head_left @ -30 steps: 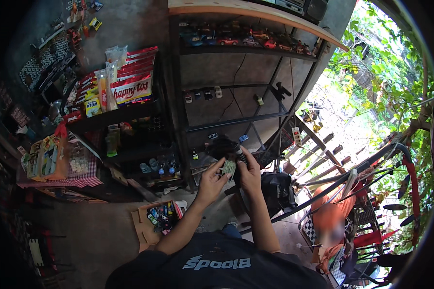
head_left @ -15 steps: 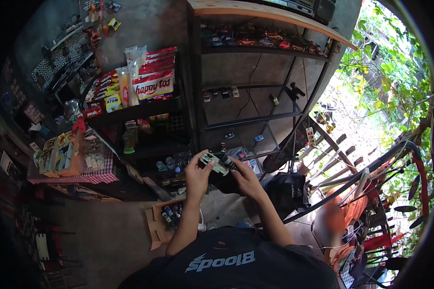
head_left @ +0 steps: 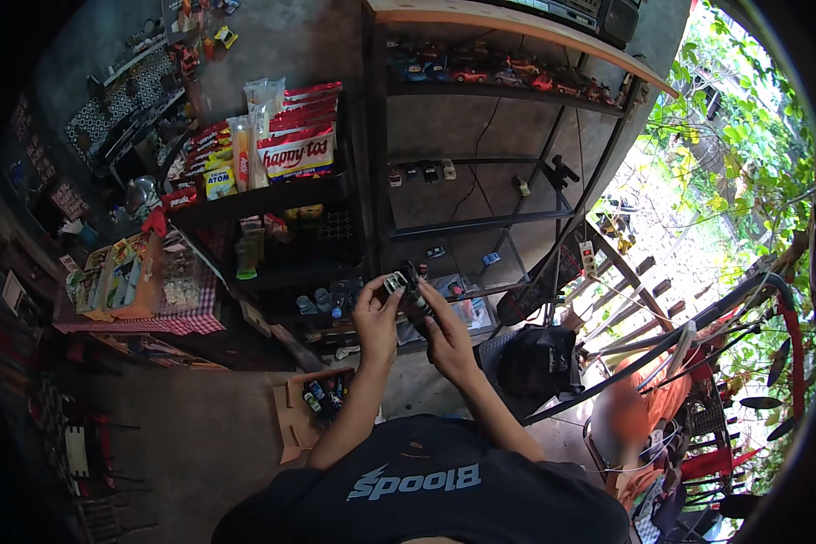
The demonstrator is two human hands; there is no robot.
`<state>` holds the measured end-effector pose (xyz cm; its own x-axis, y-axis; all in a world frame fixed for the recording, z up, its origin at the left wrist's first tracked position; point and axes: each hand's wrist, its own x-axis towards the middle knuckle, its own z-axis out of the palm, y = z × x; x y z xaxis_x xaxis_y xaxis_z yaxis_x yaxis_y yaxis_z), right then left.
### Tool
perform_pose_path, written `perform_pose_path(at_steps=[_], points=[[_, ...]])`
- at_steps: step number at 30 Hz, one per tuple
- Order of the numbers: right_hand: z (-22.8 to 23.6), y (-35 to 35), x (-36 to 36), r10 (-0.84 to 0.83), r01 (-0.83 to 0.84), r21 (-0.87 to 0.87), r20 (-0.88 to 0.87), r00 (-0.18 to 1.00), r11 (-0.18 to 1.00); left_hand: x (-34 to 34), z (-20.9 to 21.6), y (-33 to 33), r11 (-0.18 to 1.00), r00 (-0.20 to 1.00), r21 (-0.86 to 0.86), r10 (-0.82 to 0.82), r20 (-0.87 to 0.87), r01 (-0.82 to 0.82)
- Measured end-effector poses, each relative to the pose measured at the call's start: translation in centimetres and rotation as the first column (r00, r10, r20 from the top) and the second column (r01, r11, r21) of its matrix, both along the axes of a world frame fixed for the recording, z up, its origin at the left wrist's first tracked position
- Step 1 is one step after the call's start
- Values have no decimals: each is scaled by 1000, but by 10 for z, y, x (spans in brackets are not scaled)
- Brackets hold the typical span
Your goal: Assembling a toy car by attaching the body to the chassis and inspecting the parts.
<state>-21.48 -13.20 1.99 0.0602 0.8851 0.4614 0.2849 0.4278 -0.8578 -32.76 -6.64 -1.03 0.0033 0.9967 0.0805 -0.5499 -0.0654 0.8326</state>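
Note:
Both my hands are raised in front of the lower shelves, close together. My left hand [head_left: 377, 319] has its fingers closed around a small pale whitish-green piece [head_left: 395, 282] with dark openings, which looks like a toy vehicle. My right hand [head_left: 447, 339] is closed on a dark elongated object [head_left: 417, 306], held tilted right beside the pale piece. Its exact kind is too dark to make out. The two objects appear to touch, and my fingers hide parts of both. Below my left forearm, a cardboard box [head_left: 290, 419] holds several toy cars [head_left: 314, 397].
Ahead stands a metal-framed rack [head_left: 480, 222] with toy cars [head_left: 470, 76] on its upper shelf. A dark snack stand [head_left: 263, 201] with bagged chips [head_left: 295, 150] is at left, beside a checkered-cloth table [head_left: 186, 323]. A black bag [head_left: 542, 363] and a bicycle-like frame [head_left: 644, 358] are at right.
My hands have drawn closer together and turned what they hold. The pale piece now shows a narrower side, and the dark object stands more upright against it. The view has shifted slightly.

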Motion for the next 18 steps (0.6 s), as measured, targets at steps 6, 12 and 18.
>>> perform_pose_path(at_steps=[6, 12, 18], points=[[4, 6, 10, -78, 77, 63, 13, 997, 995, 19, 6, -22, 996, 993, -3, -84, -78, 84], [18, 10, 18, 74, -67, -32, 321, 944, 997, 15, -9, -13, 993, 996, -82, -81, 34, 83], [15, 0, 9, 101, -86, -54, 521, 848, 995, 7, -2, 2, 951, 985, -257, -164, 49, 171]])
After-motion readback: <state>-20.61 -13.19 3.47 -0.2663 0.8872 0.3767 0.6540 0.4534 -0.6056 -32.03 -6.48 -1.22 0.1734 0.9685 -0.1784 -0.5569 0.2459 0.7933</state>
